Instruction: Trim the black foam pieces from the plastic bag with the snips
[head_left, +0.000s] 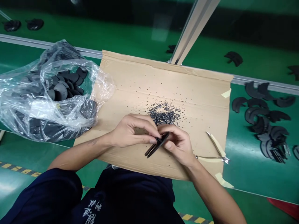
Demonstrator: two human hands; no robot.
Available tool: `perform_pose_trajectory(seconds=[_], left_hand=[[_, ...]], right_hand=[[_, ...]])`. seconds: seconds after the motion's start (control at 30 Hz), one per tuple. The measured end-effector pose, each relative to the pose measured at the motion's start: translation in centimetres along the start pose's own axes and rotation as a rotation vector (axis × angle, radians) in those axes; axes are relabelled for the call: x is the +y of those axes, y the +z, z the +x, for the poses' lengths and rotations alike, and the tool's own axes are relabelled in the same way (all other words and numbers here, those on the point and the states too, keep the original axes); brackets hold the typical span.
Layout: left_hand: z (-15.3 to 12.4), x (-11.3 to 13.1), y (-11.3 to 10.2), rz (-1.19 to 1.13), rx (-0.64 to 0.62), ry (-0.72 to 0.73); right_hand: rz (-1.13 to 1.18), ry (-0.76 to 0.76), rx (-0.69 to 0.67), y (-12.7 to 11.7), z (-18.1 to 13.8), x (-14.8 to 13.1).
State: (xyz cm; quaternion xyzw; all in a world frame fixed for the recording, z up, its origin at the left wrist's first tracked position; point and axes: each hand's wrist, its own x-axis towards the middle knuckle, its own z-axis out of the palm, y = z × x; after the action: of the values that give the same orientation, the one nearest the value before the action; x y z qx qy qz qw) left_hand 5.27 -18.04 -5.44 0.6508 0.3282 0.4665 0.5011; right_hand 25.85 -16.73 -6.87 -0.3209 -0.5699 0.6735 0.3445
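A thin black plastic part is held tilted above the cardboard sheet, seen nearly edge-on. My right hand grips its right end between thumb and fingers. From the other side, the thumb and fingertips of my left hand pinch at its upper edge; whether a small piece sits between them I cannot make out. Just beyond both hands lies a pile of tiny black bits, with more scattered around it. Cutting pliers with pale handles rest on the cardboard right of my right hand.
At the left stands a clear plastic bag full of black curved parts. More black curved pieces lie loosely on the green table at the right. A metal upright rises behind the cardboard, with a rail along the back.
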Motion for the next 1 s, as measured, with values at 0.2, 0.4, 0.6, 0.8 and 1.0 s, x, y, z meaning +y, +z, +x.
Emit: perform_pose_trajectory(seconds=[0.2,0.4,0.6,0.8,1.0], left_hand=[[-0.2,-0.1,0.6,0.0,-0.057,-0.014],[0.2,-2.2,1.0,-0.228,0.084,-0.255],[0.5,-3.4,1.3,-0.388,0.216,-0.387],[1.2,-3.6,0.5,-0.538,0.445,-0.471],[1.5,-3.4,-0.1,-0.669,0.502,-0.522]], right_hand=[[-0.07,-0.119,0.034,-0.3,-0.2,0.5],[-0.299,-0.155,0.391,0.7,0.8,0.3],[-0.773,-0.154,0.305,-1.1,-0.6,-0.6],[-1.589,0.179,0.534,-5.1,-9.3,-1.2],[-1.576,0.265,0.412,-5.5,-10.8,-1.0]])
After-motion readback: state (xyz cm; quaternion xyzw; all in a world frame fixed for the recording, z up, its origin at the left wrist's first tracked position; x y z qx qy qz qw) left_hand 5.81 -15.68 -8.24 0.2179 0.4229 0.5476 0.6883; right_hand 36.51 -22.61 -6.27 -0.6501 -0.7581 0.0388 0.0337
